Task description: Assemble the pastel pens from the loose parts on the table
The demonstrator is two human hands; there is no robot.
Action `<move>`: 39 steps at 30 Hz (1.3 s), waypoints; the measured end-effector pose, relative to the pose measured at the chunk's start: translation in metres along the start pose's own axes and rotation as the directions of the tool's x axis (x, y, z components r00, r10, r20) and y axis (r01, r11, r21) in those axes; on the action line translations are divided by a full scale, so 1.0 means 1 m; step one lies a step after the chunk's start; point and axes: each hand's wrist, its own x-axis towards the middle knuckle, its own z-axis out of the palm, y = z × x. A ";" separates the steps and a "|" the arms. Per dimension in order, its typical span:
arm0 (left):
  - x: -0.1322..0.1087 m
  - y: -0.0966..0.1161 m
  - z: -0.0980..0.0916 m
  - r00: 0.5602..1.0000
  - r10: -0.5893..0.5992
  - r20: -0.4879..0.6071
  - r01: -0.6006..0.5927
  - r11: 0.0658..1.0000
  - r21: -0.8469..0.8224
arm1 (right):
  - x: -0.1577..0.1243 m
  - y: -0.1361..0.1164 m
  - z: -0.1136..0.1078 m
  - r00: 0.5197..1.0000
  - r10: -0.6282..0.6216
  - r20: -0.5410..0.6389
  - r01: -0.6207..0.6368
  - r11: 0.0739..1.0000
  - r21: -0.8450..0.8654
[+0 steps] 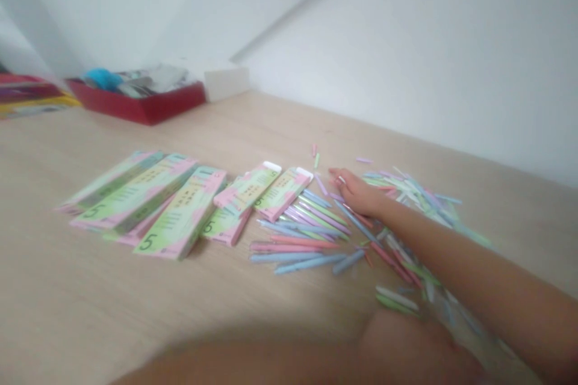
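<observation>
Pastel sticks (406,198) lie heaped under and around the right hand (356,192), which reaches across the worktop (90,295) with its fingers (338,175) drawn narrow and curled downward. A small white tip shows at them (blur: cannot tell whether a stick is gripped or only touched). The left hand (406,343) sits low at the bottom edge of the view, blurred and partly cut off, near the lower end of the heap; its state cannot be told.

Heap: loose, crossing sticks in pink, green, blue and lilac, running beneath the right forearm (469,258). Just left of the right hand, a second group (293,246) lies roughly side by side, more orderly than the heap. Next to that group, two pink-and-green packets with white end tabs (280,192) lie close to the stick ends. Further left, larger pink-and-green packets printed with a 5 (180,210) lie overlapping in a loose row.

Far side of the worktop: a red tray (135,105) holding a blue item (103,78) and grey contents (too blurred to name), with a white block (226,81) just beside it, against a white wall (406,60). Red and yellow flat items (27,96) sit at the far left edge.
</observation>
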 end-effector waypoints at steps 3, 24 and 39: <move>-0.004 -0.004 -0.011 0.997 0.010 0.070 -0.013 0.999 0.043 | -0.018 -0.017 -0.014 0.987 0.026 -0.160 -0.020 0.999 0.039; -0.026 0.011 -0.026 0.952 -0.118 -0.281 0.044 0.966 -0.256 | -0.313 -0.088 -0.045 0.877 0.465 -0.122 -0.398 0.844 0.358; -0.029 0.006 -0.026 0.971 -0.109 -0.212 0.055 0.968 -0.245 | -0.309 -0.089 -0.055 0.911 0.407 0.064 -0.402 0.842 0.361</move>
